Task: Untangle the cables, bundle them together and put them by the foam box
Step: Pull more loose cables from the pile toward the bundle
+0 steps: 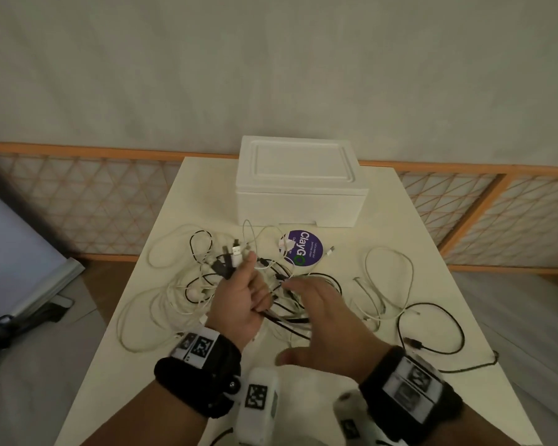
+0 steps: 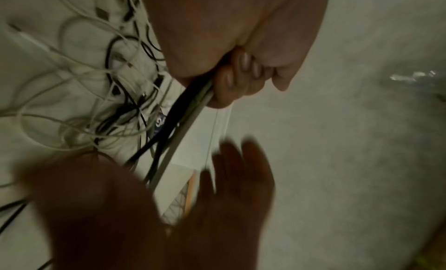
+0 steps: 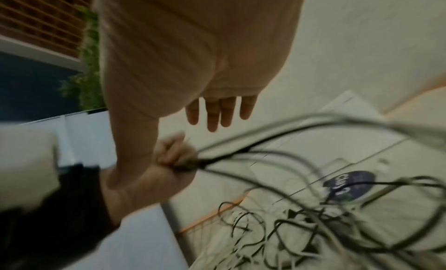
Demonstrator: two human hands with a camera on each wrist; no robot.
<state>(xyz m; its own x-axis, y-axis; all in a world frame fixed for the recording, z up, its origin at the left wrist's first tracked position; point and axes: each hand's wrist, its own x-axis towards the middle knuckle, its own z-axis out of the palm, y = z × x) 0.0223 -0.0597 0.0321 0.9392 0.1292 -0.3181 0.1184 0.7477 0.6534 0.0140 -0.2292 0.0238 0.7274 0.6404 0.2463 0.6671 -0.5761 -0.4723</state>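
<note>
On pale table (image 1: 181,365) by wall: cables (image 1: 187,294), foam box (image 1: 298,185).

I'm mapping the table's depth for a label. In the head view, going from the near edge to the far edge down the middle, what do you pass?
right hand → left hand gripping a bunch of cable ends → purple ClayGo sticker → white foam box.

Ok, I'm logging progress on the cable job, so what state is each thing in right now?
foam box: lid on, at the table's far end.
cables: still tangled, spread loose on the table.
gripped cable ends: gathered in a fist, plugs sticking up.
left hand: grips those ends.
right hand: fingers spread, holding nothing, above the tangle.
round sticker: flat, partly crossed by cables.
</note>
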